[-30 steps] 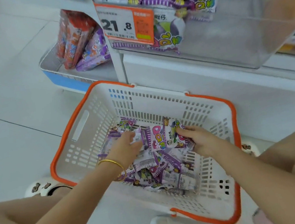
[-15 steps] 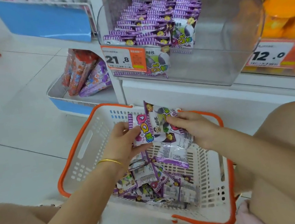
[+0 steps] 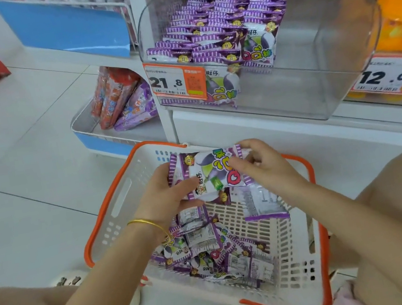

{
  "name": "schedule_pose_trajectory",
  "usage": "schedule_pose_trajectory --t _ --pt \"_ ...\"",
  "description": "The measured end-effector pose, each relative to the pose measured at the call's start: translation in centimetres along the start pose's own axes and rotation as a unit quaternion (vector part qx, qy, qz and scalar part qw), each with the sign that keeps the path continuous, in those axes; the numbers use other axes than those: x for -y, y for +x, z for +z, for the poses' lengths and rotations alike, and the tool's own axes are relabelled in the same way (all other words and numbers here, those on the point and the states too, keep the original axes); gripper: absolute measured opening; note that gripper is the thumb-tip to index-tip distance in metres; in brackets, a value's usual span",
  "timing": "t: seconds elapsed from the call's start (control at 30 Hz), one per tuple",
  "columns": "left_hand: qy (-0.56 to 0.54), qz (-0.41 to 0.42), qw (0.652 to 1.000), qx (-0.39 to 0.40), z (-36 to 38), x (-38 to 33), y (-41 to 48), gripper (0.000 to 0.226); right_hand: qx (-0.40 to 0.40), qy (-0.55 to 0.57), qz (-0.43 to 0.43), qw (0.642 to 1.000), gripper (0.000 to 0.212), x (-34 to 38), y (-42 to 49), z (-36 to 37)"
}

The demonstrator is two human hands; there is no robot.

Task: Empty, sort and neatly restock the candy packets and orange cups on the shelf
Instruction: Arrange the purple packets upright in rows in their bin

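Purple candy packets [image 3: 209,175] printed "QQ" and "旺仔" | gripped at either end by left hand [image 3: 161,193] and right hand [image 3: 266,168], above basket [image 3: 115,220] | shelf price tag "21.8" [image 3: 167,83] | second price tag "12.0" [image 3: 384,76]

Up front, the orange-and-white price tag [image 3: 176,83] on the clear plastic bin [image 3: 292,99], far centre, reads 21.8 in bold black with a barcode beneath. Its small print is too fine to read. Off to the right, a second orange-and-white tag [image 3: 385,77] shows 12.0, sitting in front of the orange cups [image 3: 401,20]. The purple-and-white candy packets [image 3: 256,50] in the bin carry 旺仔 and a bubbly QQ糖. Nearer, the purple-and-white candy packet [image 3: 211,174] above the white basket with orange rim [image 3: 103,214] shows 旺仔 and QQ糖 too, turned sideways.
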State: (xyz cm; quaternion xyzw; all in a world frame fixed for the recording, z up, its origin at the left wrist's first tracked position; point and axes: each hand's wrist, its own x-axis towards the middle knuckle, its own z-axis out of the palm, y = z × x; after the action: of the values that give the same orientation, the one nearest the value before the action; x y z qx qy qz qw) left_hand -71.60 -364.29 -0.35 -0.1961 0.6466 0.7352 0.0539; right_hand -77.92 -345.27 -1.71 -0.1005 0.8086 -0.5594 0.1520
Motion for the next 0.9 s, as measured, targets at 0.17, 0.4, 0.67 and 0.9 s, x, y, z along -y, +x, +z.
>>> schedule_pose_trajectory --t 0.17,0.4,0.67,0.9 --pt "0.108 0.03 0.993 0.042 -0.9 -0.8 0.7 0.027 0.083 -0.051 -0.035 0.995 0.015 0.7 0.9 -1.8" --pt "-0.001 0.005 1.0 -0.021 -0.8 -0.1 1.2 0.021 0.046 0.052 0.052 0.996 0.006 0.2 1.0 -2.6" --pt "-0.18 -0.072 0.978 -0.074 -0.7 0.6 2.0 0.019 0.025 0.201 0.178 0.963 0.012 0.1 -0.2 -0.7" --pt "-0.14 -0.042 0.989 0.033 0.7 0.6 1.2 0.059 0.041 0.063 0.076 0.994 0.01 0.5 -0.8 0.9"
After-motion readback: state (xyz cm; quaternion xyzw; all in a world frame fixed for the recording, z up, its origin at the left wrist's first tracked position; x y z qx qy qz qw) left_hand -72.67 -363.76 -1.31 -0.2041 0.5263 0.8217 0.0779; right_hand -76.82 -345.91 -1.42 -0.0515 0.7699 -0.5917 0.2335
